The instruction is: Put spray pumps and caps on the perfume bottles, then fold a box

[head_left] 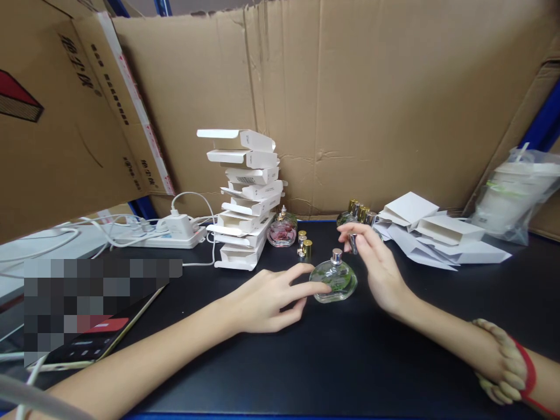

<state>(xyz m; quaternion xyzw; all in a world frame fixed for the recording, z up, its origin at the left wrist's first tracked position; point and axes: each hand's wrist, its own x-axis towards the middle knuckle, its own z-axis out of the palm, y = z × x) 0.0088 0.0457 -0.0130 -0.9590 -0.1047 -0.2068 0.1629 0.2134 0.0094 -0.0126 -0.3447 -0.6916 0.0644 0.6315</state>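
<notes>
A round glass bottle with green contents (pixel 335 280) stands upright on the black table, a silver collar at its neck. My left hand (pixel 280 297) touches the left side and front of this bottle, its fingers spread. To the right of the bottle, my right hand (pixel 378 265) pinches a small silver cap (pixel 353 244) between thumb and fingers, apart from the bottle's neck. Behind the hands lie a few small gold caps (pixel 307 249). A bottle with pink contents (pixel 282 230) stands farther back.
Open white boxes (pixel 251 207) are stacked behind my left hand. More capped bottles (pixel 359 213) stand behind my right hand, beside folded white cartons (pixel 437 230). A bagged cup (pixel 507 195) is at right; a power strip (pixel 175 233) and phone (pixel 118 326) are at left.
</notes>
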